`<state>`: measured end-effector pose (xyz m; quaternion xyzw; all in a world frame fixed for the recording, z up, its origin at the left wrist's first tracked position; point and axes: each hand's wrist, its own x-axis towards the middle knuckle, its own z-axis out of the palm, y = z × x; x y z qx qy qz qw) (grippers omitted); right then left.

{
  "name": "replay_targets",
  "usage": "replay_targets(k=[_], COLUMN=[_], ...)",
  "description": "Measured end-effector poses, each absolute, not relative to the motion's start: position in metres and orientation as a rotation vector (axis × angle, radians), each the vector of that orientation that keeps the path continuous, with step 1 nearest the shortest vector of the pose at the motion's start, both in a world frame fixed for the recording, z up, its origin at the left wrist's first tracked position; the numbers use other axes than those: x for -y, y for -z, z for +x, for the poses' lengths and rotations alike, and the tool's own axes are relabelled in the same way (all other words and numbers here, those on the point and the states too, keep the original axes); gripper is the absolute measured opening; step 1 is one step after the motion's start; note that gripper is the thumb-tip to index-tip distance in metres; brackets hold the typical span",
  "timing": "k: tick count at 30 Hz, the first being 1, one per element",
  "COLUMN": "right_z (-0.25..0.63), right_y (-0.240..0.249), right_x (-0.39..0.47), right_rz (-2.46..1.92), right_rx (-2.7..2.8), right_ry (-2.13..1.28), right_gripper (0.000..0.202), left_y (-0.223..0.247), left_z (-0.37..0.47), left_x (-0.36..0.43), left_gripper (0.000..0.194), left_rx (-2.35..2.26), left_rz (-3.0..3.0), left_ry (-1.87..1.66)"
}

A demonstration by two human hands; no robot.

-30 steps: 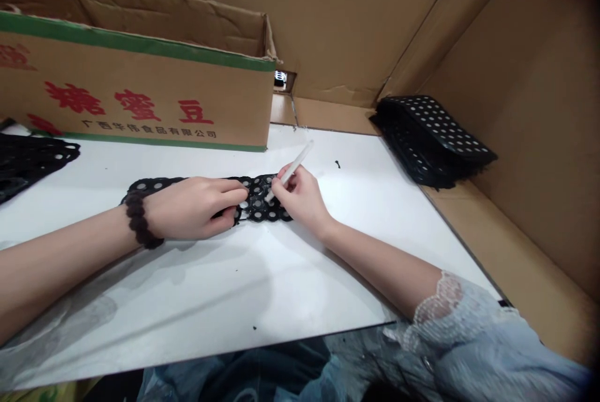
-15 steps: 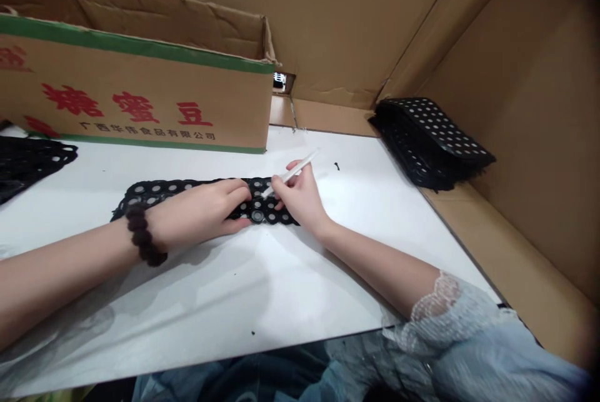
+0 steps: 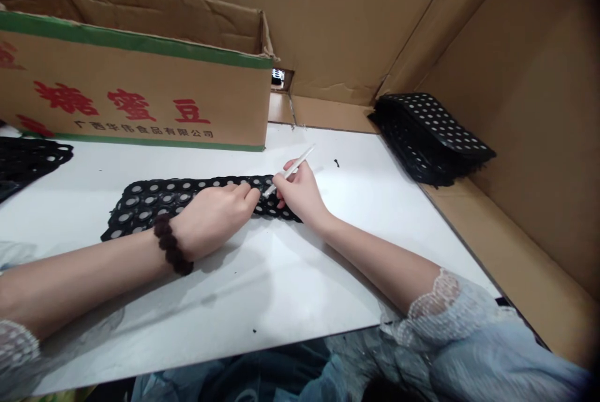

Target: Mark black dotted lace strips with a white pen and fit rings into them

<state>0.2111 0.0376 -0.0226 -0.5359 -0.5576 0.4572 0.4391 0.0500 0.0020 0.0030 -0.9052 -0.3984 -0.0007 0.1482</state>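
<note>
A black sheet with rows of round pale spots (image 3: pixel 149 200) lies flat on the white tabletop, its right part under both hands. My left hand (image 3: pixel 218 217) rests over the middle of this sheet, fingers curled together. Its fingertips are hidden, so what they pinch cannot be made out. A slim white pen-like stick (image 3: pixel 300 161) is gripped in my right hand (image 3: pixel 302 195) and slants down to the left. The stick's lower end meets the sheet close by my left fingers.
An open cardboard box (image 3: pixel 154 92) with green edging stands at the back left. More black holed material (image 3: pixel 30 161) lies at the left edge. A folded stack of black spotted sheets (image 3: pixel 431 136) leans at the right by a cardboard wall (image 3: pixel 525 120).
My left hand has slid right along the sheet, closer to the stick, and its fingers have drawn together. More of the sheet's left part shows. My right hand has barely moved.
</note>
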Motion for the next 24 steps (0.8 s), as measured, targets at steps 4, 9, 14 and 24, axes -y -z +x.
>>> replay_targets(k=[4,9,14,24], right_z=[0.21,0.211,0.211,0.207], right_y=[0.027,0.03,0.031,0.024], right_x=[-0.039,-0.04,-0.04,-0.034], right_rz=[-1.347,-1.375,-1.372,-1.392], right_rx=[1.429,1.521,1.541,1.655], right_ry=[-1.086,-0.949,-0.859,-0.733], right_gripper=[0.025,0.024,0.023,0.018], left_y=[-0.002,0.004,0.007,0.007], left_z=[0.056,0.053,0.05,0.052], left_x=[-0.003,-0.008,-0.009,-0.012], left_gripper=[0.012,0.014,0.013,0.019], left_rx=[1.163,1.071,1.022,0.91], left_rz=[-2.57,-2.551,-2.524,-2.498], left_ry=[0.036,0.175,0.271,0.319])
